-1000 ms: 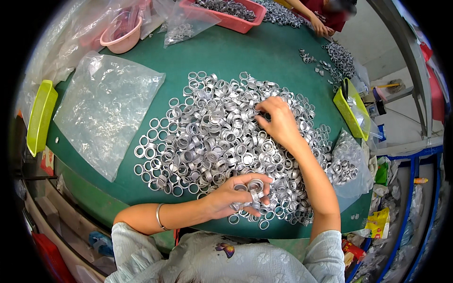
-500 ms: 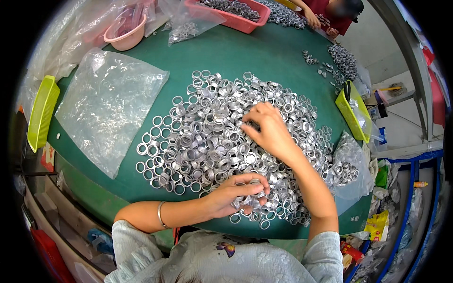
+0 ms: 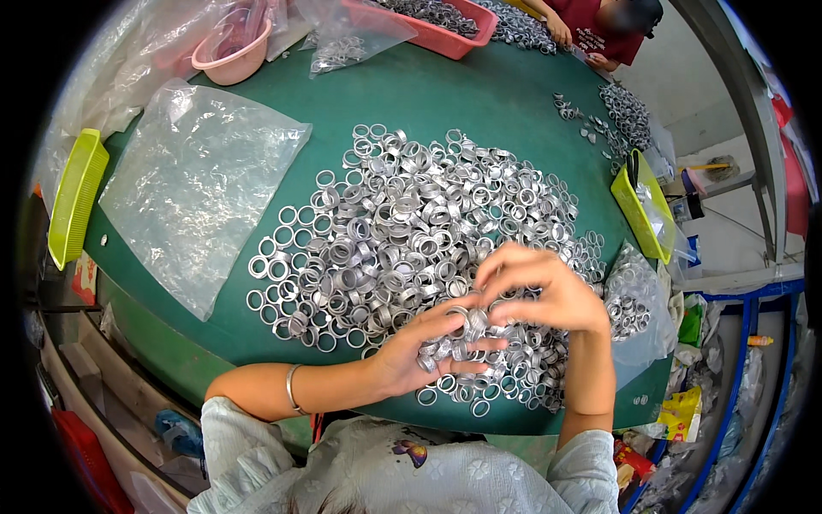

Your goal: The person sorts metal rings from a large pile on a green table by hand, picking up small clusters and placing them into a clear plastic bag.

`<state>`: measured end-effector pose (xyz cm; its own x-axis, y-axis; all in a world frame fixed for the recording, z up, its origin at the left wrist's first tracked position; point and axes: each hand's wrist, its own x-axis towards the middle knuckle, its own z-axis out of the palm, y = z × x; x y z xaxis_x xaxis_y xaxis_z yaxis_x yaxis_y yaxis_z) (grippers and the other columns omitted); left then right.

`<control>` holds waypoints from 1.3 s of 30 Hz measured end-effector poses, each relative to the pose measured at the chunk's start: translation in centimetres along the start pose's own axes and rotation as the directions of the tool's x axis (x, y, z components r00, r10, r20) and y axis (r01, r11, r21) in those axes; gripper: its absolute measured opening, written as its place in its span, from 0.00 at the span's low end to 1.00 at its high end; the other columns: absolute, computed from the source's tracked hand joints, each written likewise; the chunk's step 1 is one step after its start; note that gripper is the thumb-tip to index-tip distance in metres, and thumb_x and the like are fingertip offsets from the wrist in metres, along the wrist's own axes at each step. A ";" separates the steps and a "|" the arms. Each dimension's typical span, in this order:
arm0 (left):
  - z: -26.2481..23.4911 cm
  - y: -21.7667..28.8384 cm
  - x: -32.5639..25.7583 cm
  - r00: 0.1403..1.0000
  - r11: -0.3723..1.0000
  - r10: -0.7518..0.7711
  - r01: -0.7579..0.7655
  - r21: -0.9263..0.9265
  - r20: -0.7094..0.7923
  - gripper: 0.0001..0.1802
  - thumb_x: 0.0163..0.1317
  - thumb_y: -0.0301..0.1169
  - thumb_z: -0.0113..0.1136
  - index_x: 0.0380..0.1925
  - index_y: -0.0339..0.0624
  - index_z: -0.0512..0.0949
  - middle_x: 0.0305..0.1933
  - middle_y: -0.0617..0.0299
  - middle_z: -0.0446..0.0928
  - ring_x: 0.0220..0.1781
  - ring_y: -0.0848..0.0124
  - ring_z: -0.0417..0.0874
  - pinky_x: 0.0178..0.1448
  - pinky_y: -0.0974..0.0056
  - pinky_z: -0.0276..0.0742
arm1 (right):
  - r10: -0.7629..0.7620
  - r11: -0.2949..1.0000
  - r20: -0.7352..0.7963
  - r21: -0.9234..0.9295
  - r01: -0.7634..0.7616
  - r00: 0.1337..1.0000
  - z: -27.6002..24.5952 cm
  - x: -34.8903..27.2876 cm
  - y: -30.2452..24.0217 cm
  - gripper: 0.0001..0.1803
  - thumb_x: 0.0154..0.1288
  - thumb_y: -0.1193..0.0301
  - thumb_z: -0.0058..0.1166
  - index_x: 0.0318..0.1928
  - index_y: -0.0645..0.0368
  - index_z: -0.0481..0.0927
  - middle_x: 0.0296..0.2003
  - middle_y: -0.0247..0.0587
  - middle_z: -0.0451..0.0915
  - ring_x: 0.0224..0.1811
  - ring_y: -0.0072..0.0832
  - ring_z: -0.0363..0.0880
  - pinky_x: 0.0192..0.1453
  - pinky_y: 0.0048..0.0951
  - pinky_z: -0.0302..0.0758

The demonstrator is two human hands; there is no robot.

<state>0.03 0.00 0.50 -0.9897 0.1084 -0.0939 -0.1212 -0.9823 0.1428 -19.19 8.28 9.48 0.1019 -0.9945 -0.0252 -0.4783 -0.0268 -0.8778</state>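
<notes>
The left forearm came in from the lower left and lay nearly level across the near edge of the counter (image 3: 505, 94), a metal bangle (image 3: 294, 390) round it. The left hand (image 3: 407, 353) was half cupped, its fingers pointing right and spread above and below a small cluster of grey metal rings (image 3: 462, 332). Its grip was curled round that cluster, clamped on several rings at once.

The right forearm rose almost upright from the lower right, and the wrist bent sharply so that the right hand (image 3: 552, 295) pointed left. Its fingers arched over, with the thumb set lower, and the tips were right at the rings in the left hand. They were blurred, so whether that grip was closed on a ring could not be told.

Both hands were over the near right part of a broad pile (image 3: 402, 214) of similar rings, which spread across the middle of the green counter; some lay flat and single along its left side. A flat clear plastic bag (image 3: 201, 188) lay left of the pile, and another bag with rings in it (image 3: 629, 313) rested just beside the right forearm.
</notes>
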 end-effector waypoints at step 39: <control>-0.4 0.0 0.0 0.991 0.980 -0.132 0.131 0.150 -0.003 0.26 0.66 0.35 0.50 0.63 0.40 0.63 0.59 0.47 0.69 0.52 0.58 0.78 0.44 0.61 0.84 | 0.166 0.689 -0.021 -0.713 -0.131 0.986 -0.4 5.9 5.2 0.19 0.52 0.82 0.52 0.45 0.51 0.80 0.36 0.35 0.73 0.47 0.33 0.70 0.55 0.38 0.57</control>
<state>0.10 -0.01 0.15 -0.9647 0.2368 -0.1149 -0.2600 -0.9255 0.2753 -21.36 2.27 4.98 0.0031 -0.9871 -0.1603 -0.9647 0.0393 -0.2603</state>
